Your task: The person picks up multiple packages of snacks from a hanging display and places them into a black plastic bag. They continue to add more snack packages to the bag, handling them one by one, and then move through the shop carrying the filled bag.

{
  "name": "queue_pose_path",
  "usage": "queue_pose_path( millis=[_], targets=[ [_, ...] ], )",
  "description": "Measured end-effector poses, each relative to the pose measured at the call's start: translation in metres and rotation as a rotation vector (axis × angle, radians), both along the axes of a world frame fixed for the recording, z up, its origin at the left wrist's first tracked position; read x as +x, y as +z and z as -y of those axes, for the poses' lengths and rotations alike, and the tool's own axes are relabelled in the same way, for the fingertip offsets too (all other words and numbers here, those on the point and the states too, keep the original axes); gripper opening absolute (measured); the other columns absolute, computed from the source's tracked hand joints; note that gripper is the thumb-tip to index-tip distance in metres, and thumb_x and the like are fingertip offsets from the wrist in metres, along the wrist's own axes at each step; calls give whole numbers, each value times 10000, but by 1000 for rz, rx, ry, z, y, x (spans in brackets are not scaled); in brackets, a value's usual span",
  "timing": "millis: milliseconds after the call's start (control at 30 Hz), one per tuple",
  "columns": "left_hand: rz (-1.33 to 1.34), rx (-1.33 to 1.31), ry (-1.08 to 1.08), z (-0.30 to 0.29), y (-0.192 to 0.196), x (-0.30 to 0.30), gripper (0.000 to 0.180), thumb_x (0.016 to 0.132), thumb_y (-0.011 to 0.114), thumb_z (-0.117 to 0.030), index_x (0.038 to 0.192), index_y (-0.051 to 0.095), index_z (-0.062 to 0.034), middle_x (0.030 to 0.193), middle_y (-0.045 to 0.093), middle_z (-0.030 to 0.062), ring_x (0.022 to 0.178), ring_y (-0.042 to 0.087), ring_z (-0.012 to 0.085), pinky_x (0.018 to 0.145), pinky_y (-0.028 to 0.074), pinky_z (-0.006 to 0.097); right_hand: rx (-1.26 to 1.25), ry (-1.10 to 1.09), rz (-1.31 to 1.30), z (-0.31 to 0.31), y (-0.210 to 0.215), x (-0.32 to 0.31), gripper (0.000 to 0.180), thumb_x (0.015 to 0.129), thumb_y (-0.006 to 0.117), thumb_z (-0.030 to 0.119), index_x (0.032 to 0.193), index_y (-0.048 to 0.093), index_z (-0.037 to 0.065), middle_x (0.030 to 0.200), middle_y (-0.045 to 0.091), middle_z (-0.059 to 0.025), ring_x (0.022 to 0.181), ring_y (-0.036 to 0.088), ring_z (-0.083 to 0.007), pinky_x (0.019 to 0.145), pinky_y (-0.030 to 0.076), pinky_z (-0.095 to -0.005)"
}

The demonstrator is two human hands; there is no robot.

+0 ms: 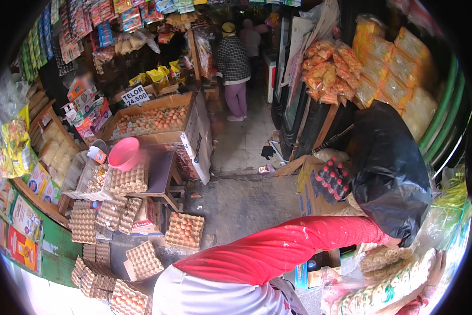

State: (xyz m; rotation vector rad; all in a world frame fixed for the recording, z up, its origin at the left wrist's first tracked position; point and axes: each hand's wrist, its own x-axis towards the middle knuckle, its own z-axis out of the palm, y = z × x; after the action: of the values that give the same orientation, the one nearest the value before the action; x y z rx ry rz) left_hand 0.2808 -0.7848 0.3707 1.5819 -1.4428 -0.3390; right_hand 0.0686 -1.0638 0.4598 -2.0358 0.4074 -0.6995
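Across the lower middle, my left arm in a red sleeve reaches to the right. My left hand (393,242) is at the lower edge of a large black plastic bag (391,168), touching it; the fingers are mostly hidden. The bag bulges and hides what is inside. At the far lower right, my right hand (437,268) lies with fingers stretched along the side of a long clear plastic pack (385,289) with white and green showing. Brownish lattice-like pieces (385,261) in clear plastic sit just beyond this pack.
Red-capped dark bottles (332,179) stand beside a cardboard box (309,189). Egg trays (184,231) are stacked at left, near a pink basin (124,153) on a table. A box of eggs (152,119) stands behind. Two people (233,65) are in the far passage.
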Motion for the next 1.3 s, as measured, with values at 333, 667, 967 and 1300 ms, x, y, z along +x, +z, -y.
queue_pose_path(
  millis=[333,667,967,1300],
  targets=[
    [-437,-320,-176,-20,12,-78,534,985,521,-211,1428,341,28,1432,393,192,1343,360,284,1106,281,361,-288,-110,-39,-28,-3,11,493,1010,513,301,1351,489,-54,1303,557,-174,1176,517,-215,993,405,-311],
    [102,-279,141,-121,28,-88,595,1020,405,-312,1495,223,-5,1492,322,260,1403,298,369,1165,218,418,-299,-116,106,-133,-3,26,512,983,570,259,1414,446,12,1354,530,-150,1164,541,-195,907,482,-299],
    [374,-412,175,-138,0,-158,378,969,468,-215,1305,483,-42,1247,500,197,1172,495,322,1017,382,395,333,-56,460,-224,-10,51,426,989,507,126,1399,413,58,1262,508,-145,1127,561,-220,926,510,-335],
    [-25,-184,239,-124,-15,-108,526,1041,358,-208,1491,228,31,1503,331,245,1410,327,311,1145,266,368,-542,21,-70,-239,-46,54,194,847,586,-19,1039,564,4,1127,606,-117,1043,603,-277,968,452,-383]
  ],
)
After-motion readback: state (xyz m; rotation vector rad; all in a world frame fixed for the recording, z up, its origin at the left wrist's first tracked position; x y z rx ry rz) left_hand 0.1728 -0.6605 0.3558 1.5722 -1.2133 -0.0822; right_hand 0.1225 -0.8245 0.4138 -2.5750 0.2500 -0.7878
